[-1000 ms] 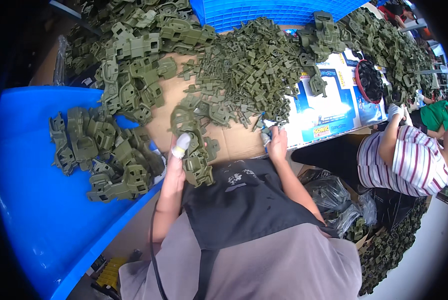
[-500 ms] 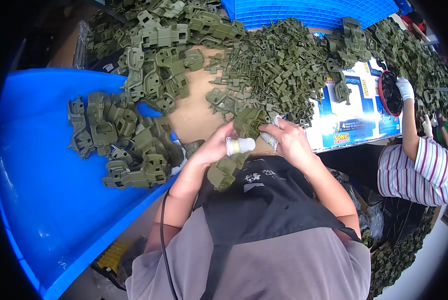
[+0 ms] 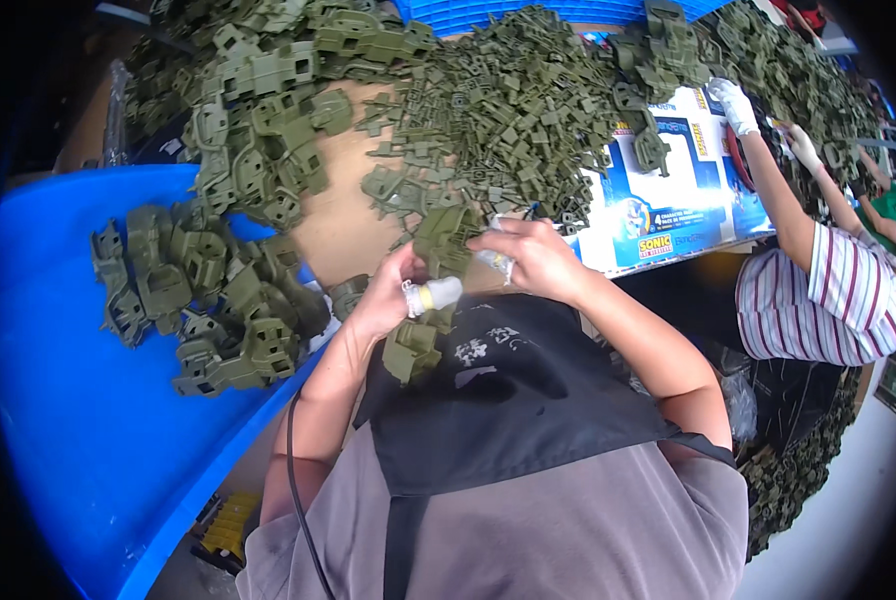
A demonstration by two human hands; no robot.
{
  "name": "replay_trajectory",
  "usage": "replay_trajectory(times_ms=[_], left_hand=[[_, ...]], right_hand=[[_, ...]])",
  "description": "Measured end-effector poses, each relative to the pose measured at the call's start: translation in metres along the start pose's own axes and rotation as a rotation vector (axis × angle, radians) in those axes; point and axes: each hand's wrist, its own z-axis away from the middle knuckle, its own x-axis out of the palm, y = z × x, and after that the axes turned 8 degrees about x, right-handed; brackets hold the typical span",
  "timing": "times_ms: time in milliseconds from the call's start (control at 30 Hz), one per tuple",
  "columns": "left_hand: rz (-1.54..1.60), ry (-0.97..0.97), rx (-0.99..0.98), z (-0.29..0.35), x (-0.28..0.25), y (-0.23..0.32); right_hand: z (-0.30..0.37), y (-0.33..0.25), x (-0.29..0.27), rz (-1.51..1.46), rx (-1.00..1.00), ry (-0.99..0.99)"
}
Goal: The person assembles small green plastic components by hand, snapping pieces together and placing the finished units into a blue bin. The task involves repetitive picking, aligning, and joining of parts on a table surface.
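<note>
My left hand [image 3: 383,298] grips a molded olive-green plastic part [image 3: 443,238] by its left side, in front of the black apron. A white wrap with a yellow band covers the left thumb. The part's lower section [image 3: 411,352] hangs below that thumb. Against the part's right side, my right hand [image 3: 540,258] has its fingers closed, with whitish wrapping on them. A small dark tip shows above the right knuckles. Whatever the right fingers hold is hidden.
A heap of small green pieces [image 3: 518,120] lies ahead on the brown tabletop [image 3: 343,200]. Larger green parts [image 3: 258,150] pile up at the left. More lie by the blue bin [image 3: 68,400]. At right, a striped-shirt co-worker [image 3: 808,300] reaches across printed card [image 3: 688,200].
The view has shifted, so the table sits further left and up. My hands stay on the same part. The co-worker's gloved hand has gone from the red-rimmed black round thing toward the heap.
</note>
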Motion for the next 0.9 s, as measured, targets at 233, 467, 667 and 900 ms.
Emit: replay_trajectory(times_ms=[233,467,667,900], left_hand=[[-0.069,-0.055,-0.077,-0.009,0.008,-0.006],[0.466,0.361,-0.280,0.008,-0.034,-0.038],[0.479,0.476,-0.136,0.014,-0.027,-0.039],[0.776,0.414,-0.242,0.025,-0.003,-0.003]], right_hand=[[0.005,0.003,0.000,0.108,0.046,-0.183],[0.022,0.087,-0.024,0.048,0.203,0.121],[0.058,0.191,-0.013,0.730,0.071,0.124],[0.013,0.006,-0.034,-0.090,0.137,-0.038]])
